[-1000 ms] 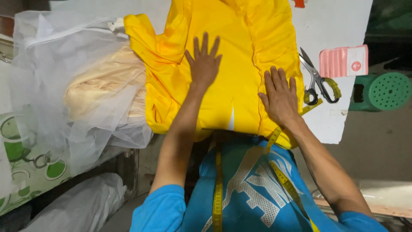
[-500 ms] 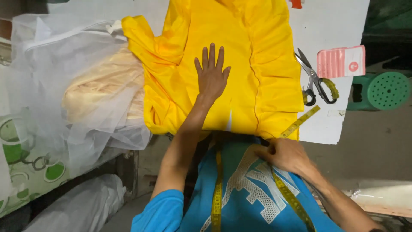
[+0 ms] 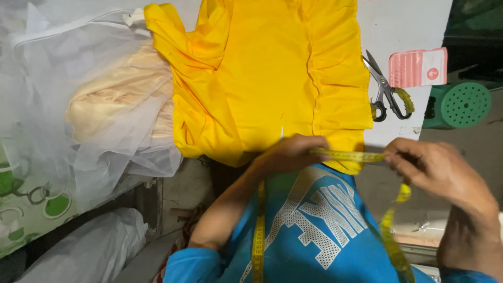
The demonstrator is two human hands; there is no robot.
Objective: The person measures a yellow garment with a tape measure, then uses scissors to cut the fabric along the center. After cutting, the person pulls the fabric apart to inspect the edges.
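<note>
While both hands stretch it taut | yellow tape measure (image 3: 348,155) spans the near hem of the yellow garment (image 3: 272,78) on the white worktop (image 3: 403,26) | left hand (image 3: 291,153) pinches one end, right hand (image 3: 437,167) pinches the other | tape judged light, limp, slippery: grip ends firmly | scissors (image 3: 385,89) lie beside

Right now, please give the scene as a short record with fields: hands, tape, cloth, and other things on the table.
left hand: pinches one end of the tape at the near edge of the cloth
right hand: pinches the tape further along, off the cloth
tape: yellow, stretched between the hands, rest hangs around the neck
cloth: yellow, spread flat on the table
scissors: right of the cloth
left side: clear bag with pale fabric
</note>
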